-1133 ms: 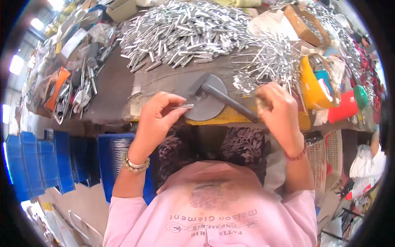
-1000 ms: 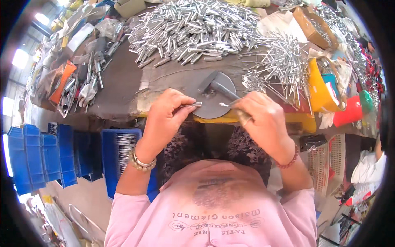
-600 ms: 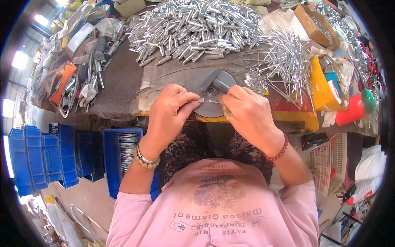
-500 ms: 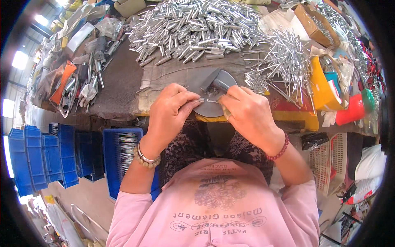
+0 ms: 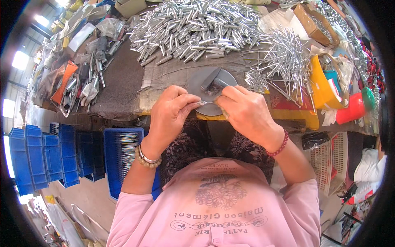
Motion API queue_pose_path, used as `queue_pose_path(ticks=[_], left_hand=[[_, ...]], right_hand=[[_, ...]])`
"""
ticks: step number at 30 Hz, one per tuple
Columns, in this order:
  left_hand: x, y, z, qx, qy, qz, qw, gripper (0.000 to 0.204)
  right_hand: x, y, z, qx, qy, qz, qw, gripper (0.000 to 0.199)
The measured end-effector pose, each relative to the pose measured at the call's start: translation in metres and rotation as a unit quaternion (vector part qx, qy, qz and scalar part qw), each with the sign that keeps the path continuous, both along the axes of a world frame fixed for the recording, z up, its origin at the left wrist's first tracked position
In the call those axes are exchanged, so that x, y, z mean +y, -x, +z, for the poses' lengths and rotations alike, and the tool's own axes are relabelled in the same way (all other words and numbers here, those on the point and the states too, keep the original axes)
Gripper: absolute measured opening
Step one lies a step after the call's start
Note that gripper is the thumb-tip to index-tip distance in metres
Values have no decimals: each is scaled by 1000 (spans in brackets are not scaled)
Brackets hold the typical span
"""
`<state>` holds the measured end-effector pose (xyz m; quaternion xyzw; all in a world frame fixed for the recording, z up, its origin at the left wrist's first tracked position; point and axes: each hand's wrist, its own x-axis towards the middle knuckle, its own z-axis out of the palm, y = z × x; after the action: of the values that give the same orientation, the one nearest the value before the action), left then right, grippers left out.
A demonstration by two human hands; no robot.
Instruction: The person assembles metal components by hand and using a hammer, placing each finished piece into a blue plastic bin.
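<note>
Pinching a tube (image 5: 200, 102), the left hand (image 5: 172, 110) faces the right hand (image 5: 247, 112) (gripping a rod (image 5: 210, 102)) by the front edge of the tabletop (image 5: 119, 88).

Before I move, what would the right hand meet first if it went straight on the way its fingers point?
Probably the small metal piece pinched in the left hand. The thin rod in the right hand seems to reach it, though depth is unclear.

Bright windows (image 5: 20, 60) along the grey left wall (image 5: 16, 82). Floor (image 5: 88, 195) is dull grey-beige. Workbench (image 5: 119, 88) top dark, worn.
</note>
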<state>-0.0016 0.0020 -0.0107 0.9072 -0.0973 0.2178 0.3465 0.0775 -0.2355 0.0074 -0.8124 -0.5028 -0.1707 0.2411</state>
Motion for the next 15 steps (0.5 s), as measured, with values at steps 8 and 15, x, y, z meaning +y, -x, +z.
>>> queue_pose_path(ticks=[8, 15], left_hand=[[-4, 3, -4, 9, 12, -4, 1000, 18], [-3, 6, -8, -13, 11, 7, 1000, 18]], right_hand=[[3, 5, -9, -5, -6, -8, 1000, 8], [-46, -12, -3, -1, -126, -151, 981, 9]])
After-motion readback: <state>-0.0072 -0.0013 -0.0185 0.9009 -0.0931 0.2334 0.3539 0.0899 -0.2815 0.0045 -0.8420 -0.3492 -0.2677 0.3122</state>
